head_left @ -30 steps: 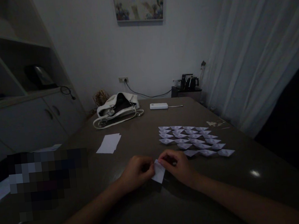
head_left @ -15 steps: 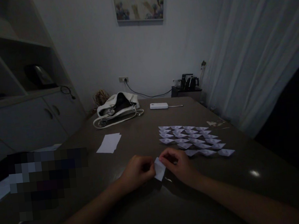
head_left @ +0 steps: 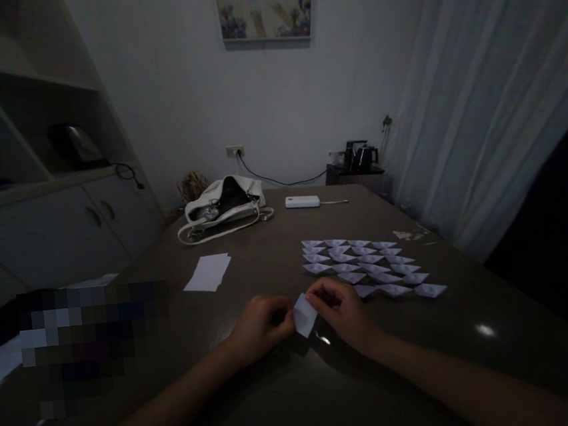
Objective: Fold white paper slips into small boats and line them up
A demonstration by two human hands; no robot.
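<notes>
A small folded piece of white paper point(head_left: 304, 315) is pinched between both of my hands just above the dark table point(head_left: 269, 268). My left hand point(head_left: 259, 327) grips its left edge with curled fingers. My right hand point(head_left: 341, 311) pinches its upper right edge. Beyond my right hand, several folded paper boats point(head_left: 369, 265) lie in rows on the table. A small stack of flat white sheets point(head_left: 208, 272) lies ahead of my left hand.
A white handbag point(head_left: 223, 205) and a white power bank point(head_left: 302, 202) with a cable sit at the table's far end. Cabinets and shelves stand on the left, a curtain point(head_left: 479, 100) on the right. A blurred patch covers the lower left.
The folded paper has been lifted slightly and turned between my fingers; both hands stay in nearly the same place.
</notes>
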